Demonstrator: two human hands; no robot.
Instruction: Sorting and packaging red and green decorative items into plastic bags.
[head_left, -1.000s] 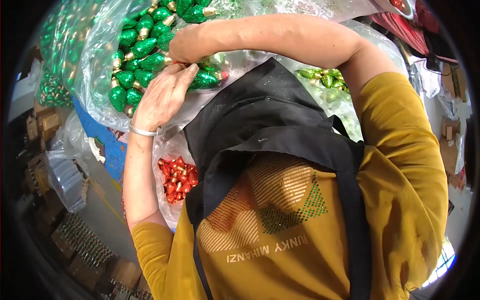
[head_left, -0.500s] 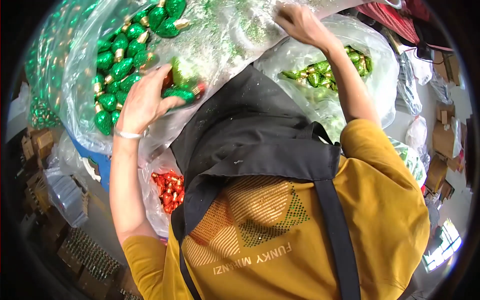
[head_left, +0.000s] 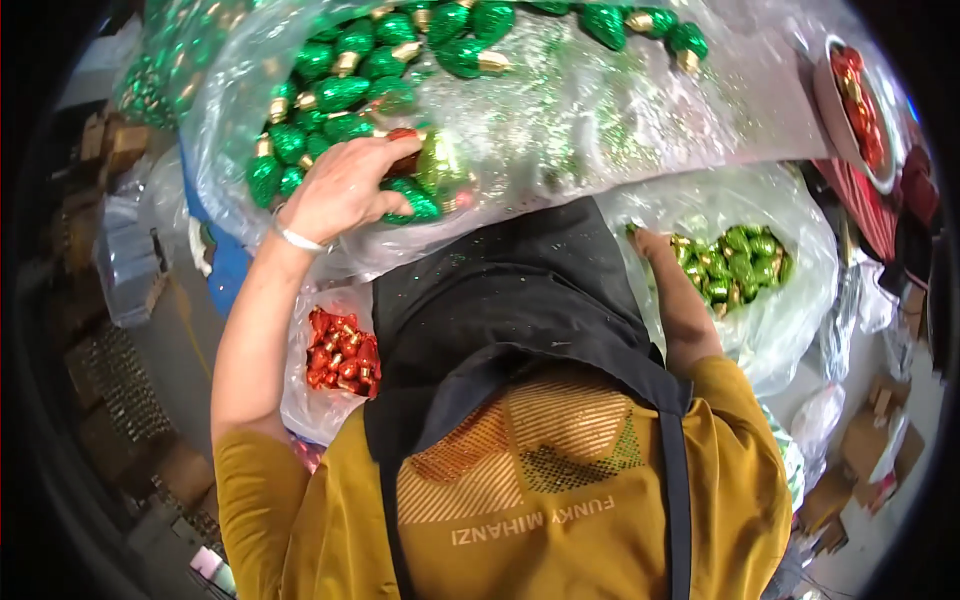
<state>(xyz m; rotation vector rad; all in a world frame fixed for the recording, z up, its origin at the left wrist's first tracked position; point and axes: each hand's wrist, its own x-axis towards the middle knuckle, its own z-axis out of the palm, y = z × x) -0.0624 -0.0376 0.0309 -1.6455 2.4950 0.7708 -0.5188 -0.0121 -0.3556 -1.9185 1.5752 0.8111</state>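
Note:
My left hand (head_left: 345, 190) is curled round a small bunch of glittery bulb-shaped ornaments at the near edge of the table. In the bunch I see a light green ornament (head_left: 437, 165), a dark green ornament (head_left: 415, 200) and part of a red one (head_left: 402, 150). Beyond and left of that hand, many dark green bulb ornaments (head_left: 340, 92) with gold caps lie in clear plastic. My right hand (head_left: 652, 243) is down at the clear bag (head_left: 800, 330) of lime green ornaments (head_left: 742, 262); its fingers are small and partly hidden, with a bit of green at the tips.
Glitter covers the pale tabletop (head_left: 560, 110). Single dark green ornaments lie along its far side. A white bowl (head_left: 838, 110) of red ornaments stands at the far right. Beside my left arm hangs a clear bag with red ornaments (head_left: 342, 352). Cardboard boxes (head_left: 865, 445) stand on the floor.
My right hand has left the glittery tabletop and come down to the bag of lime green ornaments. My left hand keeps its bunch. The view has shifted, showing the white bowl.

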